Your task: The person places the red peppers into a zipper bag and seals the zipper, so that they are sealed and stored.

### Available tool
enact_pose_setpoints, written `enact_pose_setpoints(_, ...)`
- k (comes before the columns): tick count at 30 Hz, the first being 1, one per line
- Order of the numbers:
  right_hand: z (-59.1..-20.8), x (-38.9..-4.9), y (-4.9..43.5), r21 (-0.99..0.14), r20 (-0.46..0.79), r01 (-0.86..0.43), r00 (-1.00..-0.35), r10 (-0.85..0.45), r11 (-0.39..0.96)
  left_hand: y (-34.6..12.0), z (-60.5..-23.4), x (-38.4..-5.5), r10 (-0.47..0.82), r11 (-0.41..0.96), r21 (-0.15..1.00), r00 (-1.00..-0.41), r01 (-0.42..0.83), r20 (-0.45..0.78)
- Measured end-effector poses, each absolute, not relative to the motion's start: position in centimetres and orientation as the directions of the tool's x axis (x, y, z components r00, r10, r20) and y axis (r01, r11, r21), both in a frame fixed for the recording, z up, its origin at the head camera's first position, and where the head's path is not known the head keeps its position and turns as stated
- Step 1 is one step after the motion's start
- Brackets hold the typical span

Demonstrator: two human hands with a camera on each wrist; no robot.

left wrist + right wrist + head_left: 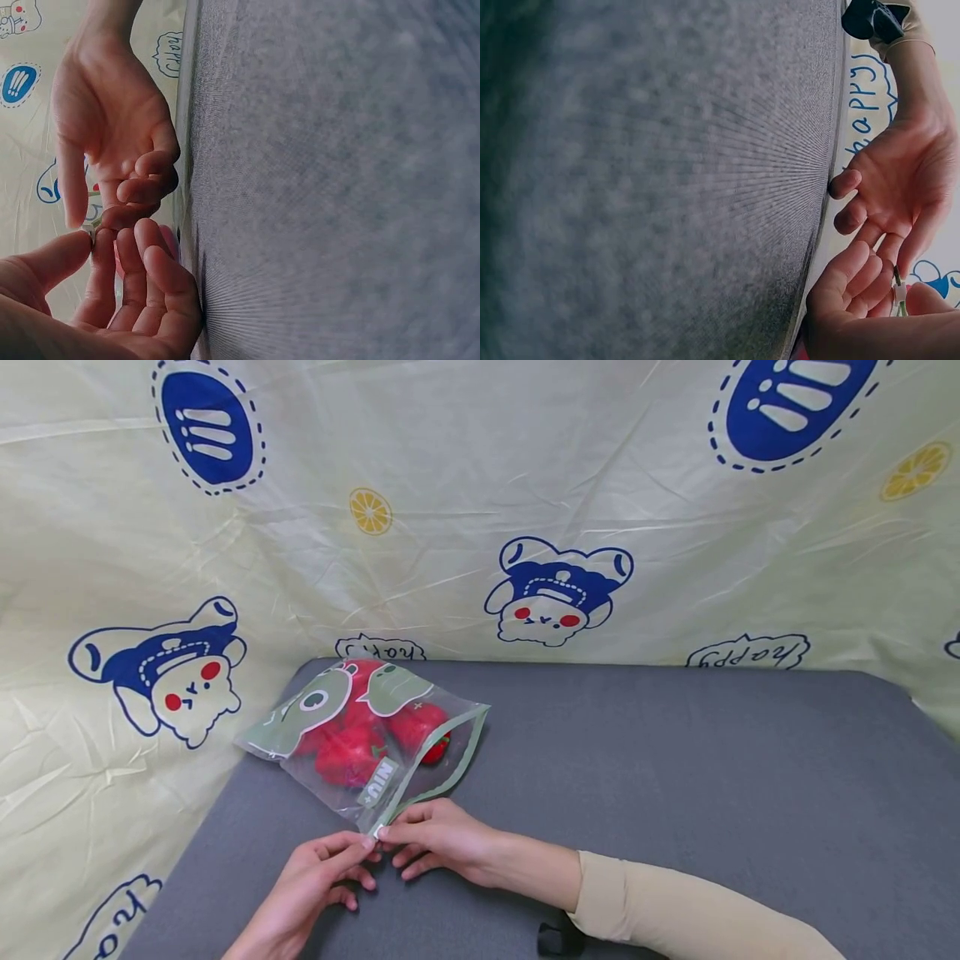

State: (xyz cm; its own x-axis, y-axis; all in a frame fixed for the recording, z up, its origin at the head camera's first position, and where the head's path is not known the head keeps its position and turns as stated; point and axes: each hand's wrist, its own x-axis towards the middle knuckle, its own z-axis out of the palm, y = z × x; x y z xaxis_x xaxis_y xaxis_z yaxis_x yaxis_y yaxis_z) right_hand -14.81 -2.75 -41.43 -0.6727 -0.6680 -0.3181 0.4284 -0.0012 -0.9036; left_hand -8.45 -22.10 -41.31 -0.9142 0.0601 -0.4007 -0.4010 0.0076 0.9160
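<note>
A clear zip bag [408, 768] with green printing and a green top edge lies on the grey table, its opening toward the right. Inside are several red, lumpy things [351, 752] with bits of green, resembling bell peppers. My left hand [318, 877] pinches the bag's near corner between thumb and forefinger, its other fingers loosely bent. Right beside it, my right hand [446, 843] pinches the small white zip slider [380, 832] at that corner. In the right wrist view the slider [900, 289] shows between the fingertips; the left wrist view mostly hides the bag behind the hands.
The grey tabletop [675, 793] stretches to the right of the bag. A pale cloth [435, 585] printed with cartoon bears hangs behind the table and along its left side. Something black [560, 937] sits under the right forearm.
</note>
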Motion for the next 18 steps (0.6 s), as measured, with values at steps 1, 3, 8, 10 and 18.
enact_pose_setpoints(1,-41.46,-14.82,-2.82,-0.905,-0.318,0.426,-0.678,-0.663,-0.002,-22.07,-41.30,-8.47,0.057,0.007,0.916,-0.914,-0.401,-0.401)
enact_pose_setpoints(3,-41.48,-14.86,-2.88,-0.905,-0.323,0.426,-0.681,-0.657,0.003,-22.04,-41.28,-8.49,0.052,0.007,0.915,-0.913,-0.404,-0.404)
enact_pose_setpoints(8,-41.53,-14.98,-2.96,-0.908,-0.327,0.419,-0.689,-0.646,0.013,-21.99,-41.26,-8.51,0.038,0.004,0.913,-0.912,-0.408,-0.408)
enact_pose_setpoints(10,-41.54,-15.02,-2.96,-0.908,-0.327,0.419,-0.689,-0.647,0.013,-21.92,-41.19,-8.52,0.031,-0.002,0.910,-0.910,-0.414,-0.414)
enact_pose_setpoints(18,-41.42,-15.15,-2.77,-0.906,-0.321,0.424,-0.683,-0.656,0.001,-21.90,-41.07,-8.47,0.035,-0.029,0.908,-0.909,-0.417,-0.416)
